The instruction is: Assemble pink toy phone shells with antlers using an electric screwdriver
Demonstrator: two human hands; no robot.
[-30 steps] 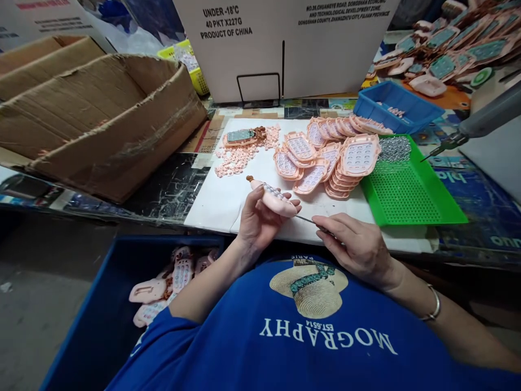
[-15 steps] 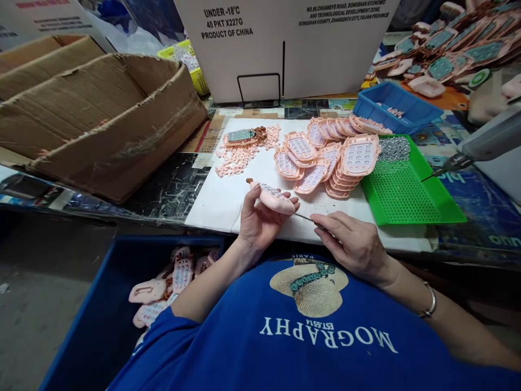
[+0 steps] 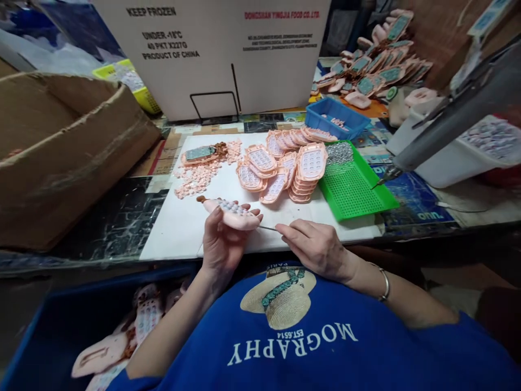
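Observation:
My left hand (image 3: 222,247) is closed around a pink toy phone (image 3: 240,220) with pale buttons on its upper face and a brown piece at its far end. My right hand (image 3: 317,247) grips a thin metal rod-shaped tool (image 3: 267,228); its handle is hidden in the fingers. The rod's tip meets the near end of the toy phone, and I cannot tell whether it goes inside. Beyond the hands, pink front covers with keypads (image 3: 312,162) lie stacked and overlapping on a white board (image 3: 163,239). Left of them, a circuit-board half (image 3: 199,154) sits among small pink pieces (image 3: 195,178).
A green tray (image 3: 350,187) with screws stands right of the covers, under a powered screwdriver (image 3: 423,136). Behind are a blue basket (image 3: 336,117), a large white carton (image 3: 228,60) and piled phone halves (image 3: 378,65). A cardboard box (image 3: 73,157) is left; a blue bin (image 3: 40,336) sits below.
The camera view has turned to the right, so the table's things appear farther left and a white bin has come in. Both hands keep their holds on the toy phone and the tool.

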